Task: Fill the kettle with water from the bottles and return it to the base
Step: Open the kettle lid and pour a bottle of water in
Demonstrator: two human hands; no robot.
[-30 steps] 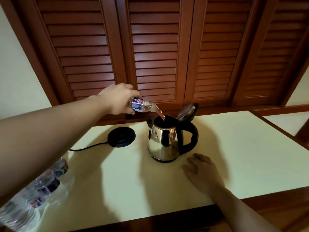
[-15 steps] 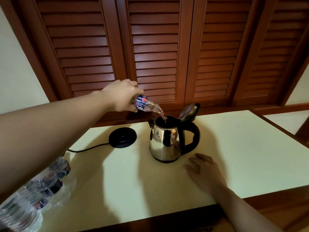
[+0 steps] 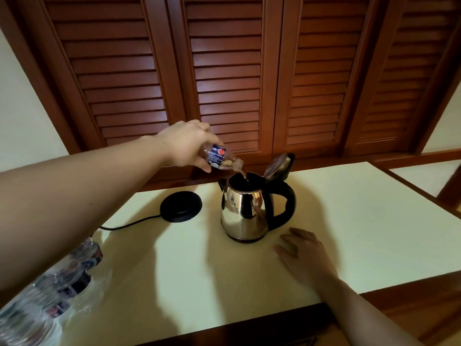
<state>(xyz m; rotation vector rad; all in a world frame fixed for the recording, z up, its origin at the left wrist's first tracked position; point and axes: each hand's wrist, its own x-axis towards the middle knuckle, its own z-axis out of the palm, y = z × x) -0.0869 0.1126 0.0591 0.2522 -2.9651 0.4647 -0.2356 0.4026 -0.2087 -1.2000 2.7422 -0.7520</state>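
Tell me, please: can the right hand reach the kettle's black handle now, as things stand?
Probably yes. The right hand lies flat on the counter, empty, just in front of the kettle. The handle faces that side, and nothing stands between them. The left hand pours from a bottle above, away from the handle.

Legible text: none.

Tilted bottle point(image 3: 219, 159), dark blue label: a round red emblem and rows of small white print, too small and blurred to read.

Bottles lying at the worktop's near left corner point(image 3: 62, 288), dark labels: white marks show, blurred, nothing readable.

Kettle point(image 3: 245, 211): no marking made out.
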